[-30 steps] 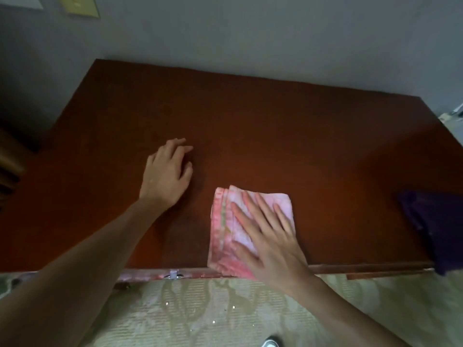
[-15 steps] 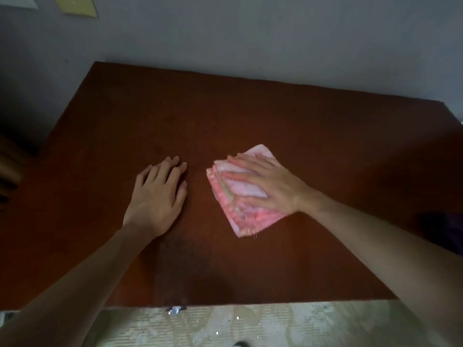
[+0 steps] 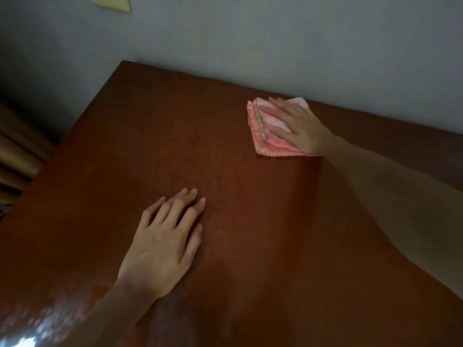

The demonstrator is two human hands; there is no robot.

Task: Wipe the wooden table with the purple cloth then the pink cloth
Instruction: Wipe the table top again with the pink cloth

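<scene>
A dim room that reads as part of a home. A broad reddish-brown wooden desk with a glossy top stands pushed against a plain pale grey painted wall. A yellow paper note is stuck high on that wall at the upper left, only its lower part in view. At the far left edge, brownish vertical folds look like a curtain, though they are too dark to be sure. A folded pink patterned cloth lies on the desk near the wall.
</scene>
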